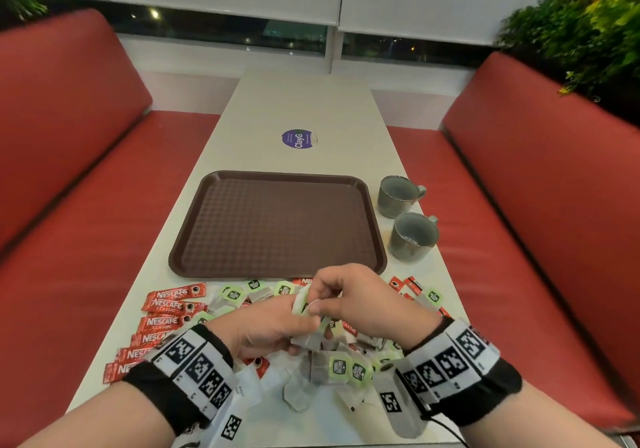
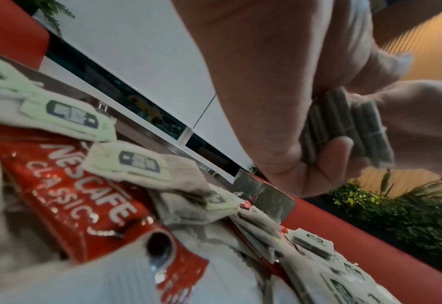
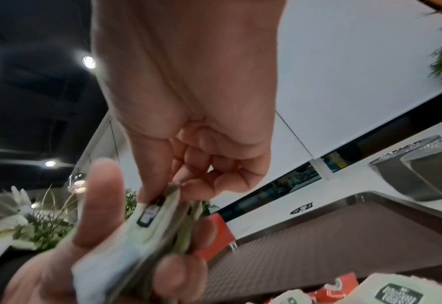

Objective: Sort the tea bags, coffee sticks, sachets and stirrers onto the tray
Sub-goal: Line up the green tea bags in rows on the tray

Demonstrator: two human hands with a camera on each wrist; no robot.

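A small stack of tea bags (image 1: 300,304) with green tags is held above the pile at the table's near end. My left hand (image 1: 294,323) grips the stack from below, fingers curled round it. My right hand (image 1: 320,300) pinches its top edge. The left wrist view shows the grey bags (image 2: 344,127) edge-on in the left hand's fingers (image 2: 326,156). In the right wrist view the stack (image 3: 162,222) sits between both hands. Loose tea bags (image 1: 341,369) and red Nescafe coffee sticks (image 1: 173,305) lie under the hands. The brown tray (image 1: 277,226) lies just beyond them, with nothing on it.
Two grey cups (image 1: 398,195) (image 1: 414,236) stand right of the tray. White sachets (image 1: 249,388) lie by my left wrist. A purple sticker (image 1: 298,138) marks the far table. Red benches (image 1: 86,205) (image 1: 536,205) flank the narrow table on both sides.
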